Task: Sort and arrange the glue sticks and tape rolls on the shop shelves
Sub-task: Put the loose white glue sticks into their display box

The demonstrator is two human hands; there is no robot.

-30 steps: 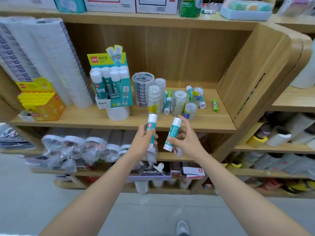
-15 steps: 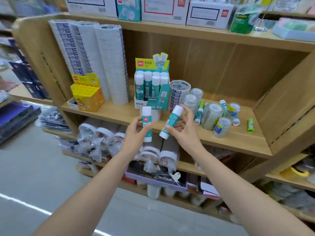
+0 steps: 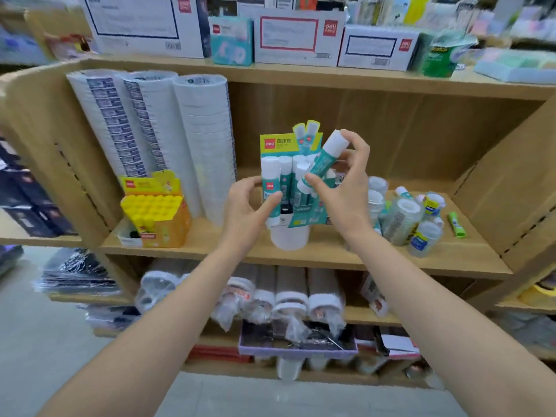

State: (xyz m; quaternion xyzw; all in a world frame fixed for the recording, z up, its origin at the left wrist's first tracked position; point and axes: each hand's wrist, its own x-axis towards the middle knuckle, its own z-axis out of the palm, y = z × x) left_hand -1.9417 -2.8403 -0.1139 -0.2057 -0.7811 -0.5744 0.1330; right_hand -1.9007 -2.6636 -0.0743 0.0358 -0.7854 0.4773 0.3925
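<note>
near: bagged rolls point(image 3: 289, 300) below | middle shelf point(image 3: 331, 254): yellow box point(image 3: 158, 219) left, display box point(image 3: 290, 145) centre behind both grips, clear tape rolls point(image 3: 401, 218) and lying green glue stick point(image 3: 456, 224) right, tall roll stacks point(image 3: 204, 139) at back | left grip point(image 3: 249, 207): curled round upright glue stick point(image 3: 270, 179) against display box front | right grip point(image 3: 347, 188): pinches tilted glue stick point(image 3: 326, 158), cap up

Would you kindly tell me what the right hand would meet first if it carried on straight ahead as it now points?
Most likely the teal display box of upright glue sticks: the right hand and its tilted glue stick overlap it in the head view, though the depth gap is unclear.
</note>
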